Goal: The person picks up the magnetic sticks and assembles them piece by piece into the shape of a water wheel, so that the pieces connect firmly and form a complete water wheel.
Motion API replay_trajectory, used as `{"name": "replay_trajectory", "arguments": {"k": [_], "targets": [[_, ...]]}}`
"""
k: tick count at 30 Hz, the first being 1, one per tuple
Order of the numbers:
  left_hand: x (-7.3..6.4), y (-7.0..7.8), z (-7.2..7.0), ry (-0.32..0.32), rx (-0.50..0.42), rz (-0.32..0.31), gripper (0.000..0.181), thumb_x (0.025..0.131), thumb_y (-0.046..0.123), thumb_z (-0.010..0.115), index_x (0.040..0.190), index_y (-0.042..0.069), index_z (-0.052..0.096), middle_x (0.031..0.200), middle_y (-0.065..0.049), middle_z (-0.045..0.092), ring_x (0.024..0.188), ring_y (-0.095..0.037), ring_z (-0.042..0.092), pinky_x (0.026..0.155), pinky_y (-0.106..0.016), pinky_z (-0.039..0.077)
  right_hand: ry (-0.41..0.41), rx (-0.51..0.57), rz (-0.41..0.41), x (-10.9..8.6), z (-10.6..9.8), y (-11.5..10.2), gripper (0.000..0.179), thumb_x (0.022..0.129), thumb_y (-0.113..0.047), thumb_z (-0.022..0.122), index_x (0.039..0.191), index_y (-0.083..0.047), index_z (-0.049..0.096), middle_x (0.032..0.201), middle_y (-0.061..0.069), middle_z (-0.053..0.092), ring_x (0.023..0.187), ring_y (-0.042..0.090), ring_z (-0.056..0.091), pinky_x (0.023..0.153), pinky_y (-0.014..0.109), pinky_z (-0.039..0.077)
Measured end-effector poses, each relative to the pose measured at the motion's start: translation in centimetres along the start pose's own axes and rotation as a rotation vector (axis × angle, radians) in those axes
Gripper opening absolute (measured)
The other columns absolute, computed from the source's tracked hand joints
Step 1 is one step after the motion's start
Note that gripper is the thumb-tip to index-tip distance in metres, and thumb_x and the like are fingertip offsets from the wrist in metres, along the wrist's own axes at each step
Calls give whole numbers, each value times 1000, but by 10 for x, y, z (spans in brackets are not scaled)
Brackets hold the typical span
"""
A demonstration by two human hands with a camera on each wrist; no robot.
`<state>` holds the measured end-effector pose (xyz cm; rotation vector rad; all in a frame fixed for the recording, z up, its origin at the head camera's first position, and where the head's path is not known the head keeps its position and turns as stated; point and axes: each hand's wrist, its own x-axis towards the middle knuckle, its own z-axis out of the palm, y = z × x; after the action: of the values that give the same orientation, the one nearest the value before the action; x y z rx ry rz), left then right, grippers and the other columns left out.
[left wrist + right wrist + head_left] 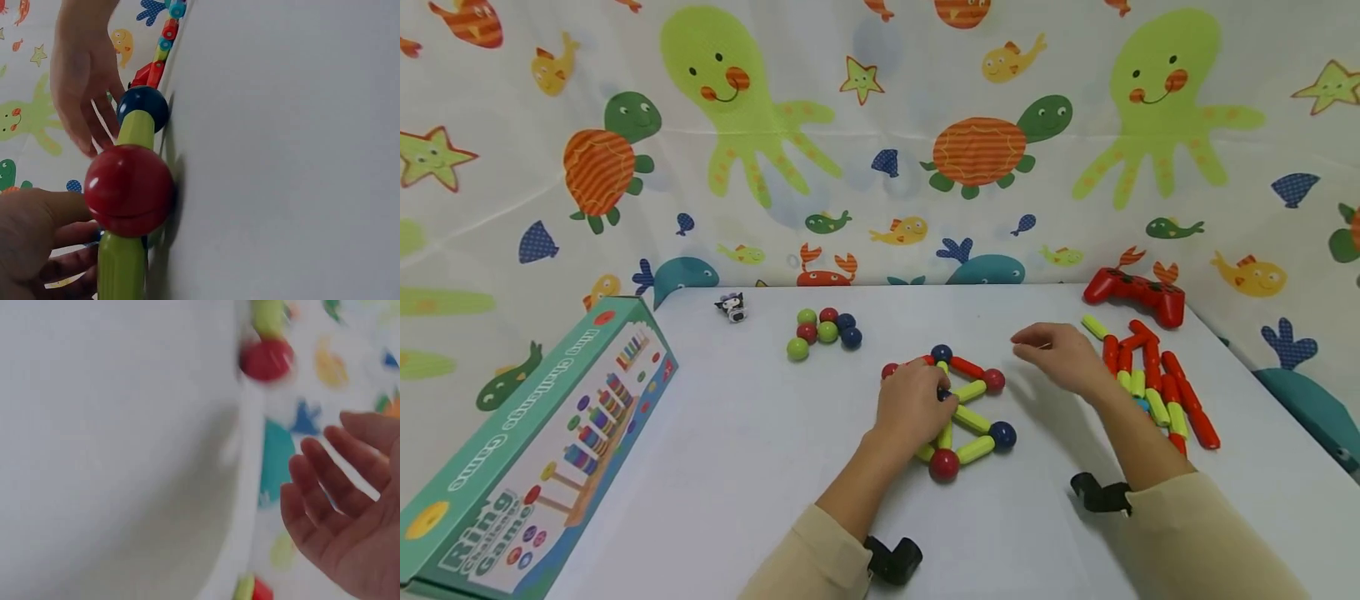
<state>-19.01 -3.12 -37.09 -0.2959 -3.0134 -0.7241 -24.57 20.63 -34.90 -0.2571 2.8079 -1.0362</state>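
A flat figure of magnetic sticks and balls lies mid-table, with lime sticks (972, 419), a red stick (966, 367), red balls (944, 465) and blue balls (1002, 436). My left hand (910, 412) reaches over it and pinches the blue ball at its middle, which the fingers mostly cover. In the left wrist view, a red ball (129, 190) on a lime stick (121, 265) stands in front of those fingers. My right hand (1060, 354) hovers right of the figure, its fingers loosely bent; the right wrist view shows nothing in the palm.
Loose red and lime sticks (1157, 379) lie in a pile at right, near a red game controller (1135, 296). Several loose balls (827, 332) and a small figurine (732, 307) sit at the back. A ring game box (561, 442) stands along the left.
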Motion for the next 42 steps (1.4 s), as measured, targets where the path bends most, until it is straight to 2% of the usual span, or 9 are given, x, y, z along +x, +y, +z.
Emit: {"name": "replay_trajectory", "arguments": {"k": [6, 11, 14, 18, 22, 27, 32, 38, 42], "targets": [[9, 0, 3, -50, 14, -7, 30, 92, 32, 79, 118, 16, 78, 103, 0, 64, 93, -14, 56, 65, -18, 52, 102, -141, 105, -8, -38, 28, 40, 103, -25, 60, 133, 1, 61, 127, 29, 62, 110, 42, 57, 82, 45, 57], [12, -3, 4, -47, 35, -5, 28, 92, 29, 79, 117, 15, 79, 102, 0, 66, 92, -13, 57, 73, -19, 55, 91, -249, 228, -10, -44, 52, 44, 99, -21, 63, 132, 8, 58, 115, 31, 64, 95, 40, 59, 73, 42, 58], [11, -4, 5, -44, 46, 6, 27, 92, 28, 80, 116, 15, 80, 101, 0, 66, 91, -13, 57, 73, -19, 56, 82, -286, 258, -9, -43, 59, 48, 97, -21, 65, 132, 10, 56, 106, 28, 65, 88, 37, 59, 68, 39, 55], [11, -2, 7, -38, 56, 23, 25, 92, 28, 80, 114, 15, 80, 100, 0, 66, 90, -13, 57, 70, -18, 56, 137, -329, 233, -1, -43, 65, 46, 96, -19, 67, 131, 9, 57, 107, 29, 65, 88, 38, 59, 67, 42, 55], [12, 1, 9, -32, 68, 43, 24, 92, 29, 80, 112, 16, 81, 100, 1, 67, 90, -13, 56, 71, -19, 55, 164, -366, 186, 13, -48, 71, 45, 95, -17, 67, 133, 5, 58, 122, 33, 60, 103, 46, 56, 76, 52, 57], [13, 6, 13, -31, 68, 29, 25, 92, 30, 79, 113, 16, 80, 101, 1, 67, 91, -13, 56, 73, -19, 56, 104, -362, 194, 28, -59, 80, 49, 96, -17, 67, 140, 0, 55, 136, 36, 52, 120, 54, 47, 89, 64, 52], [16, 10, 14, -37, 68, 12, 25, 92, 31, 79, 112, 17, 81, 101, 1, 66, 92, -13, 56, 72, -19, 55, 29, -412, 216, 38, -62, 89, 48, 97, -21, 68, 140, -2, 55, 136, 36, 51, 122, 55, 44, 94, 70, 47], [18, 12, 12, -48, 96, 6, 25, 92, 31, 80, 112, 17, 81, 104, 0, 65, 94, -14, 56, 73, -20, 56, 23, -431, 165, 45, -54, 81, 34, 95, -13, 68, 125, 1, 61, 123, 33, 59, 109, 50, 50, 90, 67, 48], [20, 13, 9, -57, 114, -4, 24, 92, 30, 79, 112, 16, 81, 106, -1, 65, 96, -15, 57, 77, -24, 58, 57, -289, 115, 47, -46, 61, 40, 95, -8, 64, 133, 0, 54, 125, 33, 59, 109, 48, 53, 91, 59, 52]]}}
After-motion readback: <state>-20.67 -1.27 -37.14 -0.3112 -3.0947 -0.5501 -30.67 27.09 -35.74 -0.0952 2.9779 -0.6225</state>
